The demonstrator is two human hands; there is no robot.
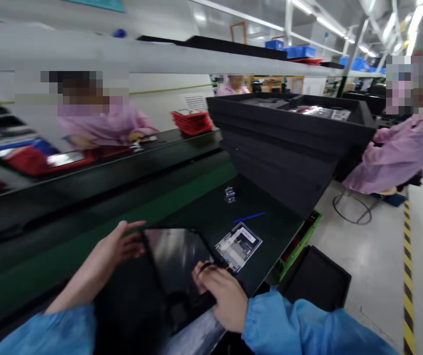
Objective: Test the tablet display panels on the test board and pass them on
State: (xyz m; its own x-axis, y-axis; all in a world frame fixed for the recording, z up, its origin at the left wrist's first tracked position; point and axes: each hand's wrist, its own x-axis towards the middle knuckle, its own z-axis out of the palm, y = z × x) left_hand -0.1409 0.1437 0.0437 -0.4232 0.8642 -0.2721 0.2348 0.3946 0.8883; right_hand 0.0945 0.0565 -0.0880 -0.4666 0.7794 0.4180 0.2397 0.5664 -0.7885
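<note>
Blue sleeves [288, 323] fill the near edge, reaching in from both sides of a black-framed panel [176, 251] with a glossy, reflective face, and that panel is our landmark! On its left, the left hand [120, 246] has its fingers spread and stretched toward the upper left corner; contact there is too close to call. Over on its right side, the right hand [222, 291] has bent fingers lying across the face and edge, a dark band round one of them; whether they pinch the rim, I cannot tell.

Just right of the panel, look, a circuit board [239, 246] with a white label lies flat on the dark tabletop [270, 231]. Past it, up and right of the panel, a thin blue stick [250, 217], and beyond that, small shiny pieces [229, 194]. Farther out behind the panel towers a stack of black trays [281, 148]. Well right of the panel and lower down, it's a green crate [300, 241] beside a black tray [322, 278]. Away beyond the panel, at far left, a co-worker in pink [103, 121] sits across the line, with stacked red trays [191, 122] nearby.
</note>
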